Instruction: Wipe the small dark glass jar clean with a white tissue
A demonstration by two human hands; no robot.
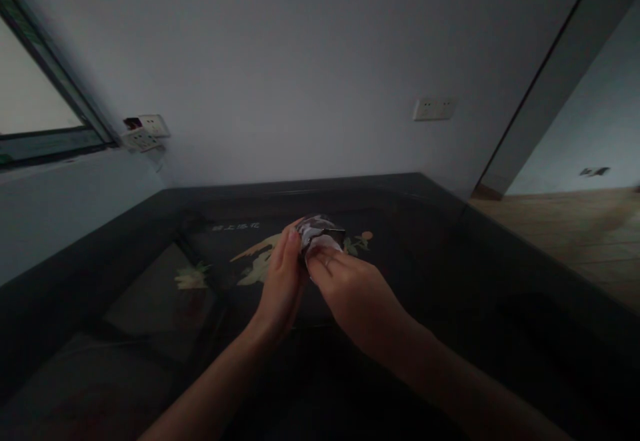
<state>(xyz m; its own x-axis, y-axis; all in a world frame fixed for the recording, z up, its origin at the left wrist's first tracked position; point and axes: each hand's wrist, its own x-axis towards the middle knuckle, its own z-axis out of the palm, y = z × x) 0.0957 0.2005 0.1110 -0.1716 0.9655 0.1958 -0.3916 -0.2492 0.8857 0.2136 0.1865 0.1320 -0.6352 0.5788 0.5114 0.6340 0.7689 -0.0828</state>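
White, blurred characters (236,226) lie left of fingers (291,241) holding a pouch (314,226).

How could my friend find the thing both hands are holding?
Find the big, glossy black table against the pale wall. Near its middle, the bare left hand and right hand hold a small, grey-and-white patterned item. Unlike the flat, pale tabletop pattern beside it, it's bulky and has both hands on it.

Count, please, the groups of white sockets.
2. One group is at the lower right of the window; the other group is above the far right corner of the dark table. A small patch at far right is too unclear to tell.
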